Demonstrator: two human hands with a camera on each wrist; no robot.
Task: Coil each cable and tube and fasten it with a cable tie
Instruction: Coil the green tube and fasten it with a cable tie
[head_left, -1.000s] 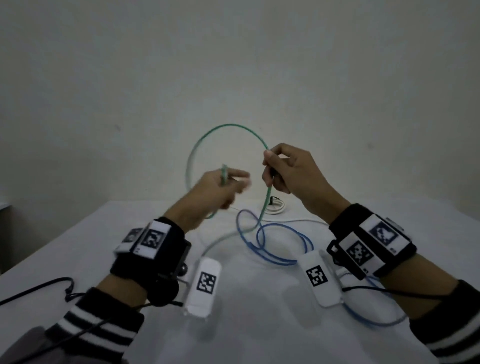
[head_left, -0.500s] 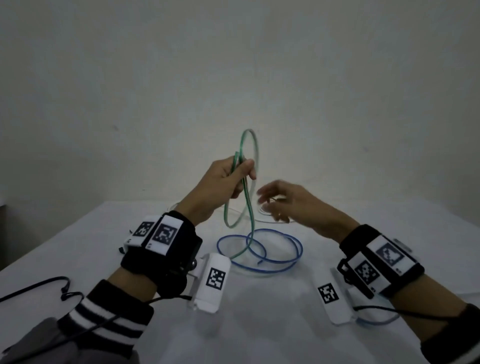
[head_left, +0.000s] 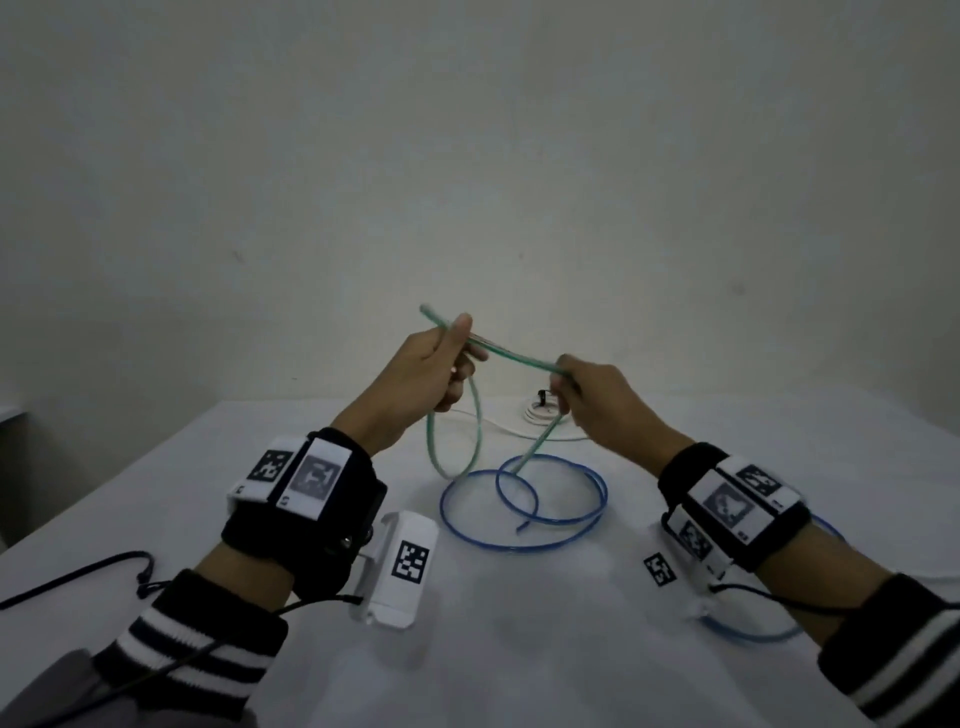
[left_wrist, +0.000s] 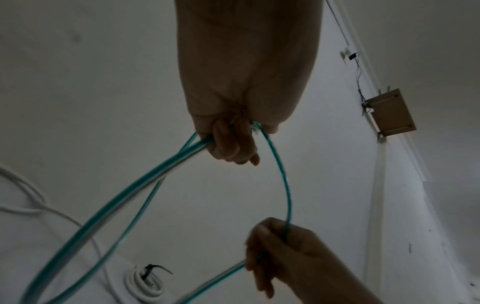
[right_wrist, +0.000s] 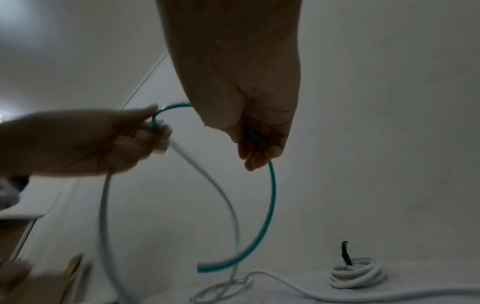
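Head view: both hands were raised above the white table (head_left: 519, 623). The left hand (head_left: 426, 369) pinched gathered loops of the green tube (head_left: 514, 358); the right hand (head_left: 592, 397) had its fingers curled round the free length, which hung toward the blue cable (head_left: 524, 540) lying coiled below. Springy loops could slip from the left pinch and unwind, or the hanging end could snag the blue coil.

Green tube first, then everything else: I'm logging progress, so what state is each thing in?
green tube: partly looped, held up, untied
left hand: grips the loops
right hand: grips the tail
blue tube: loosely looped on table, untied
white cable: coiled, black tie on
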